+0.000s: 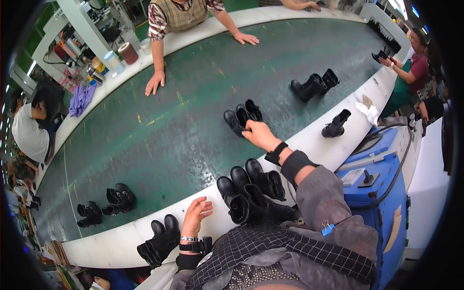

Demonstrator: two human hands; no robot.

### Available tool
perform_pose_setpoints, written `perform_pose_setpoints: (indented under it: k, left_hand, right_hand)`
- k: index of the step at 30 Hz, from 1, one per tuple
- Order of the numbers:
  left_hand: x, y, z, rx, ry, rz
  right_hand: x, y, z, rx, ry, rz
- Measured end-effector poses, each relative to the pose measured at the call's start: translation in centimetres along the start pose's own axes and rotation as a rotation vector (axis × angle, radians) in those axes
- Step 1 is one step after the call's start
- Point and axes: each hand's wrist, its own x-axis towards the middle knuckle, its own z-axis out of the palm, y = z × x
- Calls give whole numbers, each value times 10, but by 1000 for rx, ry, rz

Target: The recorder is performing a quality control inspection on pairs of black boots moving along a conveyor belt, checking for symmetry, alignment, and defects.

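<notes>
My right hand point(261, 135) reaches out over the green conveyor belt, its thumb and fingers closed at the near edge of a group of black boots point(240, 115). The exact grip is partly hidden by the hand itself. Just above the white ledge, my left hand point(195, 212) holds nothing, with its fingers loosely bent and apart. Between my arms, several black boots point(235, 203) lie side by side on the ledge against my checked apron. Left of my left wrist, another pair of black boots point(162, 241) lies on the ledge.
On the belt point(159, 154) are buckled boots point(120, 198) at left and boots point(311, 87) at right. A single boot point(335, 124) stands on the right ledge by a blue machine point(374, 203). Across the belt, a person rests both hands point(155, 82) on it.
</notes>
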Motion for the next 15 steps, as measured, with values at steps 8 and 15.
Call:
perform_pose_setpoints:
  k: [8,15]
  left_hand:
    - [3,-3,3,2,18,-25]
    - [0,11,12,32,-14,64]
  right_hand:
    - [0,-9,-21,595,147,123]
    - [-94,-55,-110,573,263,22]
